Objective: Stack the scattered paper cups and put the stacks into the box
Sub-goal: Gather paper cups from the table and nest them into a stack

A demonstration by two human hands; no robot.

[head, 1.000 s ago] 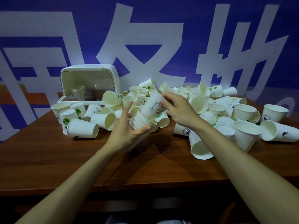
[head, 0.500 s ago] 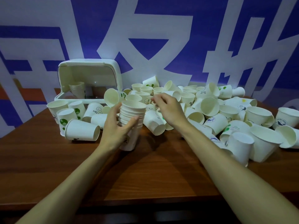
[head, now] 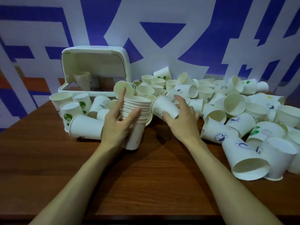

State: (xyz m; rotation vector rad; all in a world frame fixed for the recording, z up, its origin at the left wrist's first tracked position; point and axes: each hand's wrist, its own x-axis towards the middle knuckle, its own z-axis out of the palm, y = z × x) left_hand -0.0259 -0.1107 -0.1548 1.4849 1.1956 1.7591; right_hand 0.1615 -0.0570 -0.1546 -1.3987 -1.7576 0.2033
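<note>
Clasps stack (head: 138, 105) upright at centre frame in left hand (head: 116, 127), mouth up for nesting; pinches 1 loose cup (head: 162, 106) in right hand (head: 183, 125), just right of it. Has box (head: 97, 60) open at upper left, ready for loading.

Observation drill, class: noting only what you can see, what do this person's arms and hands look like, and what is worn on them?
The left hand and right hand are bare: no gloves, and no rings show. Neither wrist carries a watch or bracelet. The left forearm and right forearm are uncovered down to the frame's edge, so no sleeve shows.
</note>
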